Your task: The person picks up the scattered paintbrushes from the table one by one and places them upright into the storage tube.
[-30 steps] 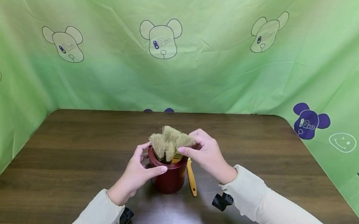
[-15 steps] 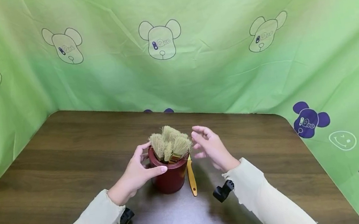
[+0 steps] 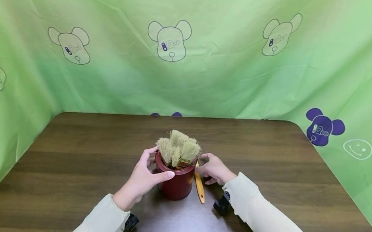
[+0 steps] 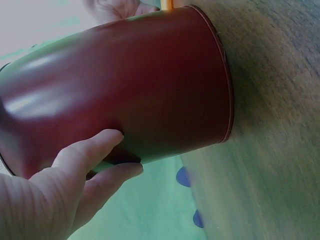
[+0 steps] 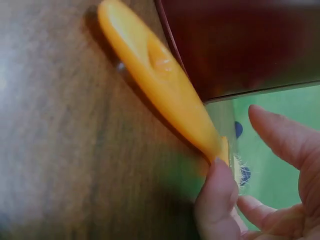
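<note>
A dark red leather-look bucket (image 3: 176, 185) stands upright on the table, holding several brushes (image 3: 179, 147) with their pale bristles up. My left hand (image 3: 141, 180) holds its left side, thumb over the front rim and fingers behind. In the left wrist view, fingertips (image 4: 114, 137) lie against its wall. Right of the bucket, a brush with a yellow-orange handle (image 5: 165, 90) lies on the table. My right hand (image 3: 215, 167) is at that brush's neck. In the right wrist view a fingertip touches the neck, while the thumb stands apart from it. Most of this brush's bristles are hidden.
The brown wooden table (image 3: 90, 174) extends around the bucket. A green curtain (image 3: 223, 74) with printed bear heads hangs behind and along both sides.
My right hand has let go of a brush in the bucket, drawn back right, then come down to the brush on the table. The left hand stays on the bucket.
</note>
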A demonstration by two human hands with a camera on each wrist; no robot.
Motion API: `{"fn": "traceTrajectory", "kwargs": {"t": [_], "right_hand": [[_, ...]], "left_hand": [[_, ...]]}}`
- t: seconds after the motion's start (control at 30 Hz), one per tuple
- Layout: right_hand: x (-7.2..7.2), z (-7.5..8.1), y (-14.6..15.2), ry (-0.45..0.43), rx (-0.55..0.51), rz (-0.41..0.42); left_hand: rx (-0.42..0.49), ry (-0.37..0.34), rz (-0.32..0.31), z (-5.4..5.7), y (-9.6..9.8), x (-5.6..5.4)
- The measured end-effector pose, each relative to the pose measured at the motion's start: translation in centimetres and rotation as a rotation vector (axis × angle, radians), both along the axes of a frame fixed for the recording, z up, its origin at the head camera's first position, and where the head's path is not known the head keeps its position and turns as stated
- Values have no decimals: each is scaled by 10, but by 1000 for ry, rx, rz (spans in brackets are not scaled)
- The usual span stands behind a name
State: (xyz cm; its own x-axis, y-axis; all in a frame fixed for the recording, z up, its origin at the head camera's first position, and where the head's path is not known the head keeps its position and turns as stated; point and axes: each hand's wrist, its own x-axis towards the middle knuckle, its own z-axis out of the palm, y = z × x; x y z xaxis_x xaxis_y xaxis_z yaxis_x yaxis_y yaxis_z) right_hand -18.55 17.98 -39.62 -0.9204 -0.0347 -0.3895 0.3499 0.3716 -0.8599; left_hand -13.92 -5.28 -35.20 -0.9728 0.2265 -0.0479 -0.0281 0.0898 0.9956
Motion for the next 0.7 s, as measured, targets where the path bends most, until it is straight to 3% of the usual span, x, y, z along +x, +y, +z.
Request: {"fn": "traceTrajectory", "kwargs": {"t": [0.37, 0.7], "right_hand": [[1, -1, -5, 6, 61, 0], [0, -6, -10, 67, 161, 21]], "left_hand": [[-12, -5, 3, 2, 0, 1], [-9, -9, 11, 1, 0, 1]]}}
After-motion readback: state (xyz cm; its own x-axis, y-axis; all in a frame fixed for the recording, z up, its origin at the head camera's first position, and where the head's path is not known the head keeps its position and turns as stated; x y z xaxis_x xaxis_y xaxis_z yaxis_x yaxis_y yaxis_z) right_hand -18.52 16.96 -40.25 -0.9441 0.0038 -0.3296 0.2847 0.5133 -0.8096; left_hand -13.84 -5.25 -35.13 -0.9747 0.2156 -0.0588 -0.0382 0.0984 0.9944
